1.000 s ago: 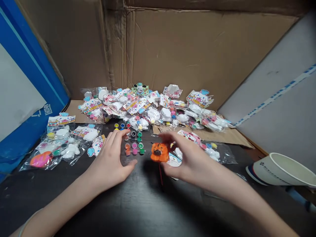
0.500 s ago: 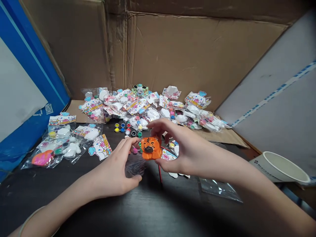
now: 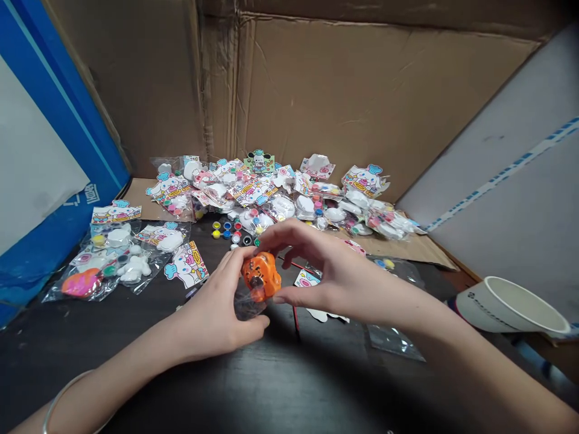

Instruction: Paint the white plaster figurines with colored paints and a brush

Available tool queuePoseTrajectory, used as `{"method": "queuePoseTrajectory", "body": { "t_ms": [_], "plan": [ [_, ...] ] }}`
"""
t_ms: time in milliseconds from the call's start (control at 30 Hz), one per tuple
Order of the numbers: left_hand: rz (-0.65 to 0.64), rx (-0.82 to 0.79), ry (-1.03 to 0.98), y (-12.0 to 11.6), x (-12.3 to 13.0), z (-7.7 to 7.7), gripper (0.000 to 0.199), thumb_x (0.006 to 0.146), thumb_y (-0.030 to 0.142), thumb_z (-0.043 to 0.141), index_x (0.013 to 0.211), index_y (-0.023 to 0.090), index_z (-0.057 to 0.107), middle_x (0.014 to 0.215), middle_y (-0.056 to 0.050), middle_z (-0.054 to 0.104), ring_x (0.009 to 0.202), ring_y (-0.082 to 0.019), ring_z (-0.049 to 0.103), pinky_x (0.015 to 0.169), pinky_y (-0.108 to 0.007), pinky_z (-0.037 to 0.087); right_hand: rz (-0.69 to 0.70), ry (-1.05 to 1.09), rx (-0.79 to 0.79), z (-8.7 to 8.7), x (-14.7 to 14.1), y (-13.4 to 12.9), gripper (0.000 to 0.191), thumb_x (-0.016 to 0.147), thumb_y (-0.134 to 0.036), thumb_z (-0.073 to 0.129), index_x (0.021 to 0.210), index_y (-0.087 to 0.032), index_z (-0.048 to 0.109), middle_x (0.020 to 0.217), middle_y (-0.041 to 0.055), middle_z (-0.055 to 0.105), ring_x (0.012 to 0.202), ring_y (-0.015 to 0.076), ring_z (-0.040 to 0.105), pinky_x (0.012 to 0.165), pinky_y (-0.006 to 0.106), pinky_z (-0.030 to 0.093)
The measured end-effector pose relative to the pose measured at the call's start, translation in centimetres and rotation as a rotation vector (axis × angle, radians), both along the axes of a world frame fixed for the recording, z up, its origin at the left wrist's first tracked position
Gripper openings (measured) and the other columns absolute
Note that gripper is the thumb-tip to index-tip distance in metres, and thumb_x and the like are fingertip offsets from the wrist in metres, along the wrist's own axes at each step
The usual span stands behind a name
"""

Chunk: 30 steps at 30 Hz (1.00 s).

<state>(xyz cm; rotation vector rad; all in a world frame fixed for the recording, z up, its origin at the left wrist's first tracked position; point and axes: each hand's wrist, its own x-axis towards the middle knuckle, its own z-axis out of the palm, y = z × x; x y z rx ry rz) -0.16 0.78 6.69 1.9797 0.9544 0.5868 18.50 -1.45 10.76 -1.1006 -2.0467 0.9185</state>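
An orange tiger figurine (image 3: 268, 272) with black face markings is pinched by my right hand (image 3: 316, 262), thumb below and fingers above. It is tilted to the left. My left hand (image 3: 226, 301) curls around a clear plastic bag (image 3: 248, 306), whose film covers the figurine's lower left part. The bag's mouth is hard to make out. Behind my hands stand small paint pots (image 3: 227, 230) in several colours. A thin red brush handle (image 3: 295, 319) and a printed card (image 3: 307, 277) lie below my right hand.
Bagged white figurines with printed cards (image 3: 257, 191) are heaped at the back against a cardboard wall (image 3: 362, 102). More bags (image 3: 131, 265) lie left, one with a pink and orange piece. At right are a flat clear bag (image 3: 393, 340) and a white paper cup (image 3: 511, 307).
My right hand has moved the tiger figurine left toward my left hand and tilted it. Part of it now sits behind the bag's film. The view has shifted slightly.
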Motion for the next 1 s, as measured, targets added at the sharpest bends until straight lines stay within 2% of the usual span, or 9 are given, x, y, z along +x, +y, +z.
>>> {"method": "queuePoseTrajectory", "body": {
  "t_ms": [100, 233, 333, 433, 533, 667, 733, 833, 1000],
  "plan": [
    [0.023, -0.137, -0.136, 0.0, 0.2, 0.1, 0.056, 0.065, 0.025, 0.06, 0.117, 0.019, 0.039, 0.118, -0.012, 0.052, 0.115, -0.031, 0.05, 0.095, -0.045, 0.042, 0.011, 0.117, -0.097, -0.5, 0.0, 0.0, 0.041, 0.075, -0.011, 0.066, 0.112, -0.02, 0.051, 0.116, 0.0052, 0.059, 0.107, 0.0167, 0.058, 0.088, 0.032, 0.051],
    [0.166, -0.174, -0.209, 0.1, 0.5, -0.5, 0.061, 0.064, 0.03, 0.065, 0.116, 0.019, 0.037, 0.114, -0.013, 0.053, 0.104, -0.031, 0.055, 0.09, -0.047, 0.043, -0.066, 0.318, -0.236, -1.1, -0.6, -0.7, 0.04, 0.075, -0.019, 0.067, 0.111, -0.023, 0.051, 0.118, 0.0045, 0.056, 0.095, 0.0143, 0.061, 0.079, 0.029, 0.054],
    [0.225, -0.193, -0.254, 0.1, 0.7, -0.7, 0.07, 0.061, 0.033, 0.069, 0.119, 0.019, 0.032, 0.115, -0.013, 0.051, 0.104, -0.03, 0.054, 0.092, -0.048, 0.04, -0.256, 0.378, -0.25, -1.8, -1.7, -1.2, 0.031, 0.07, -0.03, 0.071, 0.092, -0.02, 0.052, 0.095, 0.0025, 0.059, 0.08, 0.0132, 0.06, 0.069, 0.027, 0.052],
    [0.263, -0.22, -0.293, 0.1, 0.8, -0.6, 0.073, 0.057, 0.034, 0.071, 0.118, 0.019, 0.033, 0.115, -0.012, 0.047, 0.106, -0.029, 0.051, 0.093, -0.045, 0.039, -0.335, 0.402, -0.302, -2.6, -2.6, -1.1, 0.029, 0.068, -0.033, 0.07, 0.08, -0.02, 0.047, 0.074, -0.0013, 0.057, 0.066, 0.012, 0.056, 0.059, 0.025, 0.048],
    [0.285, -0.259, -0.338, 0.1, 0.7, -0.7, 0.071, 0.055, 0.03, 0.072, 0.116, 0.021, 0.038, 0.11, -0.008, 0.046, 0.105, -0.026, 0.05, 0.092, -0.041, 0.039, -0.381, 0.389, -0.21, -3.1, -3.0, -0.8, 0.016, 0.071, -0.027, 0.064, 0.075, -0.019, 0.05, 0.071, -0.0012, 0.057, 0.062, 0.011, 0.054, 0.057, 0.024, 0.045],
    [0.273, -0.4, -0.427, 0.2, 0.4, -0.6, 0.072, 0.055, 0.028, 0.076, 0.117, 0.024, 0.04, 0.098, -0.002, 0.047, 0.087, -0.02, 0.054, 0.08, -0.037, 0.043, -0.381, 0.361, -0.133, -3.1, -2.9, -0.4, 0.007, 0.071, -0.019, 0.061, 0.069, -0.018, 0.054, 0.065, -0.0018, 0.057, 0.061, 0.0105, 0.054, 0.057, 0.024, 0.044],
    [0.263, -0.505, -0.482, 0.3, 0.2, -0.2, 0.065, 0.059, 0.034, 0.075, 0.115, 0.022, 0.044, 0.093, -0.002, 0.05, 0.083, -0.02, 0.054, 0.075, -0.036, 0.043, -0.362, 0.392, -0.143, -3.1, -2.5, -0.1, 0.008, 0.069, -0.019, 0.063, 0.066, -0.018, 0.056, 0.063, -0.0021, 0.058, 0.06, 0.0102, 0.055, 0.058, 0.024, 0.046],
    [0.296, -0.582, -0.631, 0.9, -0.1, 0.4, 0.049, 0.065, 0.043, 0.071, 0.104, 0.018, 0.057, 0.094, -0.004, 0.057, 0.092, -0.021, 0.055, 0.079, -0.033, 0.042, -0.328, 0.493, -0.197, -3.1, -1.7, 0.8, 0.011, 0.067, -0.021, 0.068, 0.066, -0.017, 0.058, 0.064, -0.0016, 0.061, 0.06, 0.0101, 0.059, 0.061, 0.025, 0.051],
    [0.217, -0.609, -0.573, 2.1, -0.5, 0.5, 0.032, 0.063, 0.029, 0.077, 0.091, 0.017, 0.066, 0.093, -0.005, 0.068, 0.089, -0.019, 0.061, 0.077, -0.028, 0.044, -0.334, 0.69, -0.247, -3.3, -0.9, 2.1, 0.022, 0.063, -0.023, 0.075, 0.068, -0.018, 0.055, 0.068, -0.0026, 0.062, 0.064, 0.0107, 0.064, 0.068, 0.027, 0.055]
  ]
}}
